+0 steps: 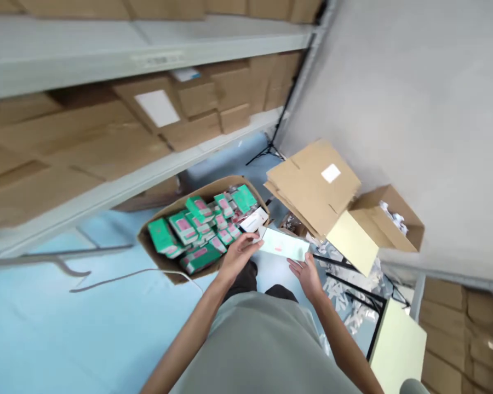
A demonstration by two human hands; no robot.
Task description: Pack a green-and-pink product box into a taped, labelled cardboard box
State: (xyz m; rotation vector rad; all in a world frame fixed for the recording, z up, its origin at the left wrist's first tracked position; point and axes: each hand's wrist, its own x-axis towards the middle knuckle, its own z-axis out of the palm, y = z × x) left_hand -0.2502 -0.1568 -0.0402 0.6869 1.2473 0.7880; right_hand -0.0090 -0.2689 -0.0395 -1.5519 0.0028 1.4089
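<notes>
Between my two hands is a flat, pale white-green box [285,244] with a small pink mark on its face. My left hand [241,254] pinches its left end between thumb and fingers. At the other end, my right hand [307,273] grips the lower right corner with the thumb, its fingers running underneath. Just beyond my left hand stands a large open carton [148,253] filled with green boxes [162,235] that bear pink labels. A white box [253,219] lies at the carton's right end, close to the one I hold.
Shelving [213,143] loaded with cardboard boxes runs along the left. Flattened cardboard [312,186] and an open carton [388,219] stand near the wall. A chair [398,339] is at my right, with scattered white scraps [355,320] on the floor. A cord [139,272] lies at left.
</notes>
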